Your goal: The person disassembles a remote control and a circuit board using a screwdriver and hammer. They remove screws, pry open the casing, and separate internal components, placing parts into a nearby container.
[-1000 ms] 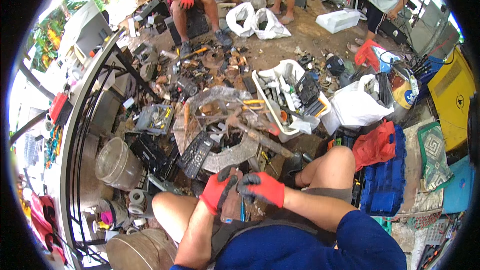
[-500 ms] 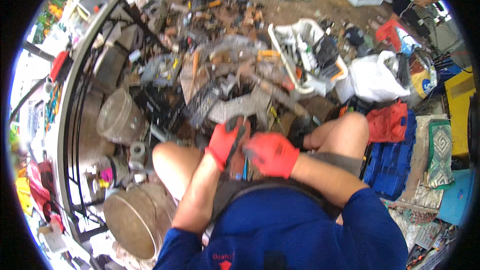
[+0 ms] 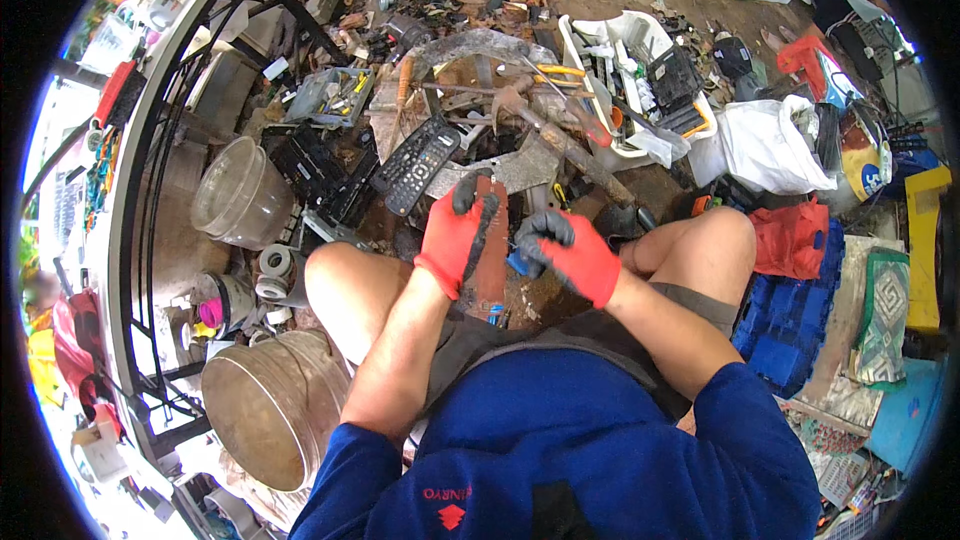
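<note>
My left hand (image 3: 456, 232), in a red glove with dark grey fingers, grips the upper part of a long, narrow reddish-brown circuit board (image 3: 491, 278). The board hangs lengthwise between my knees, with small blue parts at its lower end. Just right of it, apart from the board, my gloved right hand (image 3: 570, 250) is curled closed. A bit of a small blue thing (image 3: 517, 262) shows at its fingers; its kind is hidden. Beyond my left hand lies a black remote control (image 3: 416, 166). A hammer (image 3: 560, 143) rests beyond my right hand, beside a red-handled tool (image 3: 592, 126).
A white basket (image 3: 707, 126) of scrap and a white sack (image 3: 770, 145) stand ahead right. Buckets, one a large beige bucket (image 3: 262, 418), stand at my left beside a metal-framed table (image 3: 142, 190). A blue plastic case (image 3: 790, 315) lies right of my knee.
My hands have drawn apart, with the right moving rightward off the board. The board is now in plain view. My head view has shifted, and the floor objects are sharper.
</note>
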{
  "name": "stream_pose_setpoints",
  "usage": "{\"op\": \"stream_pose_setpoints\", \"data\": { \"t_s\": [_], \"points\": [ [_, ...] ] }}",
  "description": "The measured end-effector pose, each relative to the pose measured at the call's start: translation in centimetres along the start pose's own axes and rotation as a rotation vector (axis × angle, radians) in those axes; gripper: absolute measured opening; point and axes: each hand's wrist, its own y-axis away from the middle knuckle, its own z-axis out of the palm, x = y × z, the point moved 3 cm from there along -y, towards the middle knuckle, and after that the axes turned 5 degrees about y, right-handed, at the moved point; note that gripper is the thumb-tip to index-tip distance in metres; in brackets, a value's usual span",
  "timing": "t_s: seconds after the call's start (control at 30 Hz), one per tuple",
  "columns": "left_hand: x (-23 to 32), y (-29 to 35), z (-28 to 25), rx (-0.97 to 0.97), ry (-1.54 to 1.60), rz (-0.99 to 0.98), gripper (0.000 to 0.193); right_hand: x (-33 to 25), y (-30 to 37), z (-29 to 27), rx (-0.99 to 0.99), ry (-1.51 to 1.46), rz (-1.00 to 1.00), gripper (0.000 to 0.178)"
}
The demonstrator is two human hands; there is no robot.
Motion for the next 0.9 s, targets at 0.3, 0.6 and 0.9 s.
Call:
{"op": "stream_pose_setpoints", "data": {
  "t_s": [0.3, 0.6, 0.9],
  "points": [
    [0.1, -0.1, -0.1, 0.063, -0.001, 0.017, 0.035, -0.2, -0.5, 0.3, 0.089, 0.344, -0.151, 0.015],
    [0.4, 0.3, 0.0, 0.012, -0.123, 0.095, 0.034, -0.4, 0.0, 1.0, 0.129, 0.395, -0.166, 0.017],
    [0.0, 0.5, -0.2, 0.007, -0.032, 0.030, 0.028, -0.9, 0.0, 1.6, 0.102, 0.475, -0.320, 0.014]
  ]
}}
